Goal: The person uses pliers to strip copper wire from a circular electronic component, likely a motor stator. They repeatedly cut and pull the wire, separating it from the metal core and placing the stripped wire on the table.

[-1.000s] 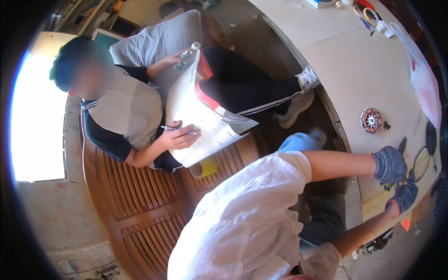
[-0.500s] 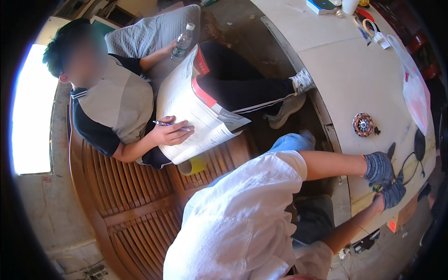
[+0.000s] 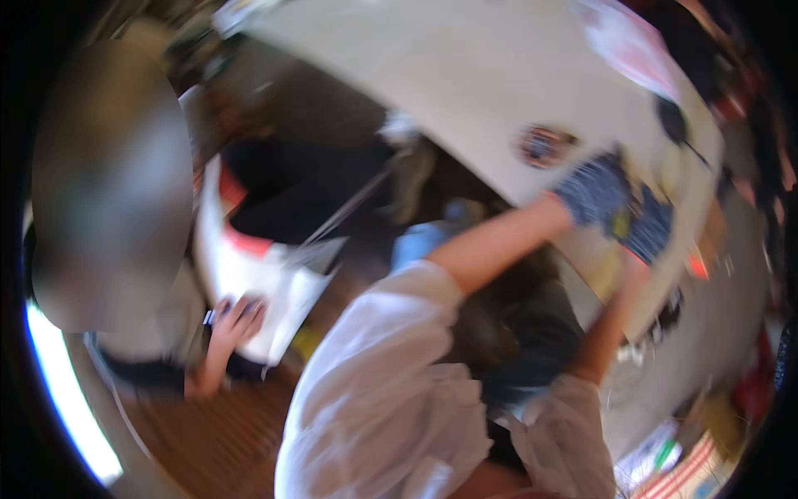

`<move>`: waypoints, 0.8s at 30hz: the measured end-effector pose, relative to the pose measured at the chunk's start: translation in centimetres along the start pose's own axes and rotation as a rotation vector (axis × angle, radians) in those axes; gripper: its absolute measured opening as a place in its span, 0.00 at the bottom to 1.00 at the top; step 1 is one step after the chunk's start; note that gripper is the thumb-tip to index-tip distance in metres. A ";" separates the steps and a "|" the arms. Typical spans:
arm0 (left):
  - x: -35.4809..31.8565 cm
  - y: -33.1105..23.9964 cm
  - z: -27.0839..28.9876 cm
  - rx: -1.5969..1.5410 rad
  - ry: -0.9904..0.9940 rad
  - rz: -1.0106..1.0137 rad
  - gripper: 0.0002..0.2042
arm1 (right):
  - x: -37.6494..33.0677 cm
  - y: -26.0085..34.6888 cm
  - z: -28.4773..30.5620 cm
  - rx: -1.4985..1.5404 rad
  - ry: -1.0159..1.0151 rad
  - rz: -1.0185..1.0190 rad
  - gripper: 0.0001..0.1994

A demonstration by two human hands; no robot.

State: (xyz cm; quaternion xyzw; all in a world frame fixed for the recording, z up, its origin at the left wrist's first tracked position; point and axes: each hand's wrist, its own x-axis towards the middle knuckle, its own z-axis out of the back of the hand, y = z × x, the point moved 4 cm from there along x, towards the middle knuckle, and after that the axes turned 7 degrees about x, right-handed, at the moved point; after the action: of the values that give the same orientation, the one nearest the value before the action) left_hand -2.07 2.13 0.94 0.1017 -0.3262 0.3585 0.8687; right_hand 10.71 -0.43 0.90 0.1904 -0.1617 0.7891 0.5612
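Both my hands wear grey-blue knit gloves and are held close together over the table's near right edge. My left hand point(image 3: 594, 190) curls beside my right hand point(image 3: 650, 224), and both are closed. Between them shows a small yellow-green and dark thing point(image 3: 620, 223), too blurred to name. Just beyond the hands, a black oval thing point(image 3: 670, 121) with a thin dark cable lies on the table. A round, reddish-brown patterned object point(image 3: 544, 146) sits to the left of my left hand.
The pale table point(image 3: 465, 91) stretches to the far left, with a white and pink plastic bag point(image 3: 628, 46) at its far right. On my left a seated person point(image 3: 233, 324) has large printed sheets point(image 3: 283, 308) on the lap. A slatted wooden bench point(image 3: 216, 432) is beneath.
The whole view has swung to the right and blurred, so table and hands appear further left and higher. My hands stay together at the same small thing.
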 end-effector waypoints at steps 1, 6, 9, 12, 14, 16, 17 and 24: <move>0.9 -0.6 -1.2 0.076 0.048 0.026 0.04 | -0.1 -0.3 0.5 -0.058 -0.141 -0.079 0.21; 1.1 -0.8 -0.1 -0.229 -0.115 0.137 0.13 | -2.1 -4.6 -4.8 1.176 -0.354 -1.143 0.17; 0.2 -0.1 -0.5 -0.399 -0.027 0.325 0.10 | -1.3 -3.3 -4.2 1.392 -0.253 -1.061 0.09; -1.1 0.7 -4.5 -0.673 0.172 0.417 0.09 | -2.2 -3.5 -4.9 2.639 -0.128 -1.433 0.03; -2.1 2.6 -4.4 -0.736 0.247 0.421 0.09 | -1.5 -1.4 -4.0 2.261 0.198 -1.337 0.11; -2.7 4.0 -4.9 -0.832 0.287 0.389 0.09 | -1.1 0.1 -0.5 1.732 0.539 -0.995 0.12; -2.5 3.8 -4.5 -0.727 0.189 0.299 0.09 | -1.2 0.3 -0.6 1.460 0.679 -1.004 0.12; -1.9 3.2 -4.8 -0.446 0.211 0.539 0.09 | -0.4 -1.3 -1.7 0.611 0.089 -0.999 0.22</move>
State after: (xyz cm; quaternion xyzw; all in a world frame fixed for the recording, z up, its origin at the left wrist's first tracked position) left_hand -2.98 5.33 -4.13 -0.2175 -0.3199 0.5033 0.7727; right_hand 11.81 0.45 -0.77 0.3633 0.2063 0.4472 0.7909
